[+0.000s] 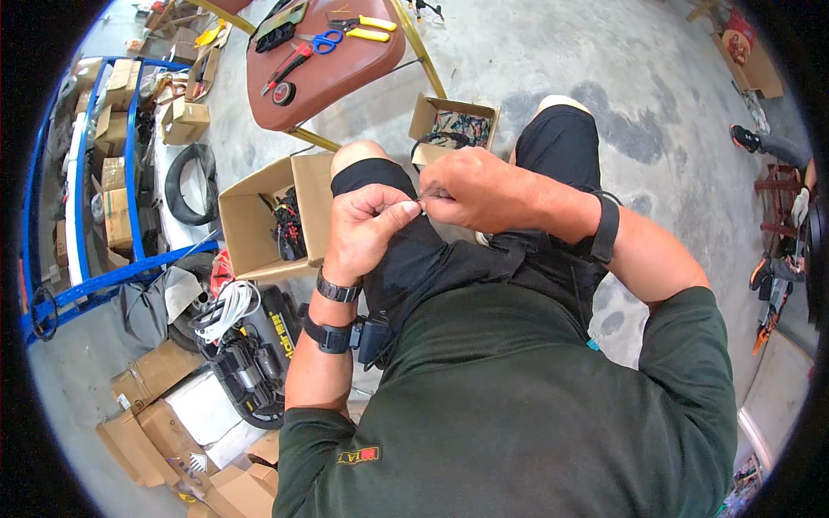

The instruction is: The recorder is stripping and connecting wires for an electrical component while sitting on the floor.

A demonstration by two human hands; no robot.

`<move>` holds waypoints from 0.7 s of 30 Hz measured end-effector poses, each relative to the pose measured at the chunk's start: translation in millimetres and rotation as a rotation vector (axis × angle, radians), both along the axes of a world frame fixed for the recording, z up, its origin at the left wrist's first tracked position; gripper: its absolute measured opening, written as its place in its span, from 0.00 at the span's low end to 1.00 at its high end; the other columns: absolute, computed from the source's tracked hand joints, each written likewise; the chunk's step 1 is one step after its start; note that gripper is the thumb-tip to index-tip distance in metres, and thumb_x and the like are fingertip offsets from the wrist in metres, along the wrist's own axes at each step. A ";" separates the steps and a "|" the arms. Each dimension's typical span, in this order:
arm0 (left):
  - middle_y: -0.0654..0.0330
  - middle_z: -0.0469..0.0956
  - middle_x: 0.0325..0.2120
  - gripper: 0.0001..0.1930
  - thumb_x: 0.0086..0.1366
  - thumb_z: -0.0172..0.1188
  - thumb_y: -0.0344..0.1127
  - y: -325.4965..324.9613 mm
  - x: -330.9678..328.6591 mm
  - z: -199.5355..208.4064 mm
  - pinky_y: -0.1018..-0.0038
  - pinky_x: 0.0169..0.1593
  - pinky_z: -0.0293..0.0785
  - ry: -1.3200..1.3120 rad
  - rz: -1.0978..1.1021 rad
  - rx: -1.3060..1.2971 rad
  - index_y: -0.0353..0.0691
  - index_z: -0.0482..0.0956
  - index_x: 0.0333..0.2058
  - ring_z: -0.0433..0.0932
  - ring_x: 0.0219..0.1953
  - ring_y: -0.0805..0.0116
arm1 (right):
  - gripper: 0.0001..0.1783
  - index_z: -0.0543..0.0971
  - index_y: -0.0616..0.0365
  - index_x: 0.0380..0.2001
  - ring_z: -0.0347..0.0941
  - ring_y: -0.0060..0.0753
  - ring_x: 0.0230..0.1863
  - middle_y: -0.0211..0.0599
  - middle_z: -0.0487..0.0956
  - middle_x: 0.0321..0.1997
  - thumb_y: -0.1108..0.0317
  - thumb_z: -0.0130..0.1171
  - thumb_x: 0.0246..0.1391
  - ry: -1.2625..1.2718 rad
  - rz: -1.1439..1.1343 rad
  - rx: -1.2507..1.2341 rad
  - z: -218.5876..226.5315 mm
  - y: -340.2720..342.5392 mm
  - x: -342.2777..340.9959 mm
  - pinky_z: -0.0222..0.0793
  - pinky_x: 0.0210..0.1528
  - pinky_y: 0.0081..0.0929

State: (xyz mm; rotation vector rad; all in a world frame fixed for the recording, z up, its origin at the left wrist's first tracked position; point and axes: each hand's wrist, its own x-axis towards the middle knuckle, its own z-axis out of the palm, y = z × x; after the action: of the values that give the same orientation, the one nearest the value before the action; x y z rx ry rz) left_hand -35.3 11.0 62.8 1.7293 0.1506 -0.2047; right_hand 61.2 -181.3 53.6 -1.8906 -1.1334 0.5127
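Note:
Over my lap, my left hand (371, 226) and my right hand (471, 186) meet with their fingertips almost touching. Both are closed in a pinch on a thin dark wire (420, 202), of which only a short bit shows between them. My fingers hide the rest. Just beyond my right hand a black cable (442, 136) curves over the edge of a small cardboard box (484, 114) filled with tangled wires. To the left of my left hand, an open cardboard box (250, 216) holds black and red wiring (289, 224).
Ahead stands a brown chair (345, 73) bearing blue scissors (326, 41), yellow-handled pliers (370, 28), a red-handled tool (289, 67) and a tape roll (283, 93). Blue shelving (131, 155) with cartons and a black machine (250, 371) are at left. Another person's shoe (744, 138) shows at far right.

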 end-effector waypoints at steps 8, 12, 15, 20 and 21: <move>0.68 0.80 0.24 0.03 0.58 0.66 0.26 1.7 3.1 -2.4 0.86 0.29 0.68 0.088 0.039 -0.062 0.35 0.81 0.30 0.72 0.25 0.85 | 0.10 0.80 0.63 0.34 0.74 0.24 0.27 0.32 0.78 0.24 0.67 0.56 0.55 0.420 0.062 0.109 -7.5 -8.1 11.4 0.71 0.30 0.27; 0.69 0.79 0.23 0.04 0.56 0.68 0.26 0.5 3.4 -1.4 0.86 0.28 0.67 0.112 0.063 -0.095 0.36 0.81 0.30 0.72 0.24 0.86 | 0.10 0.79 0.61 0.39 0.69 0.11 0.28 0.23 0.76 0.26 0.67 0.54 0.60 0.764 0.048 0.086 -1.9 -11.4 12.9 0.67 0.26 0.15; 0.69 0.79 0.23 0.05 0.55 0.68 0.26 0.4 4.1 0.4 0.85 0.28 0.67 0.094 0.043 -0.084 0.36 0.81 0.30 0.72 0.24 0.85 | 0.09 0.79 0.61 0.36 0.69 0.12 0.28 0.23 0.75 0.27 0.66 0.54 0.61 0.810 0.038 0.122 -10.6 -8.0 9.2 0.67 0.28 0.16; 0.68 0.79 0.23 0.05 0.54 0.68 0.25 -3.2 -0.4 3.2 0.84 0.27 0.67 0.053 0.019 0.113 0.35 0.80 0.28 0.71 0.23 0.85 | 0.10 0.78 0.61 0.32 0.69 0.13 0.29 0.24 0.75 0.25 0.66 0.52 0.63 0.820 -0.025 0.204 -19.1 -4.7 0.7 0.67 0.32 0.17; 0.68 0.79 0.23 0.05 0.54 0.68 0.25 -3.3 -2.1 1.9 0.84 0.27 0.67 0.055 0.019 0.113 0.35 0.80 0.28 0.71 0.23 0.85 | 0.10 0.78 0.61 0.32 0.69 0.13 0.29 0.24 0.75 0.25 0.66 0.52 0.63 0.822 -0.025 0.204 -18.5 -4.5 0.5 0.67 0.32 0.17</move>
State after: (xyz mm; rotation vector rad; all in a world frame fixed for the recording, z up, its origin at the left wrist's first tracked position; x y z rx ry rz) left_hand -37.4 7.7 64.7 1.8347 0.2223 -0.2343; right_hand 61.7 -185.8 35.1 -1.2986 -0.5794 0.9978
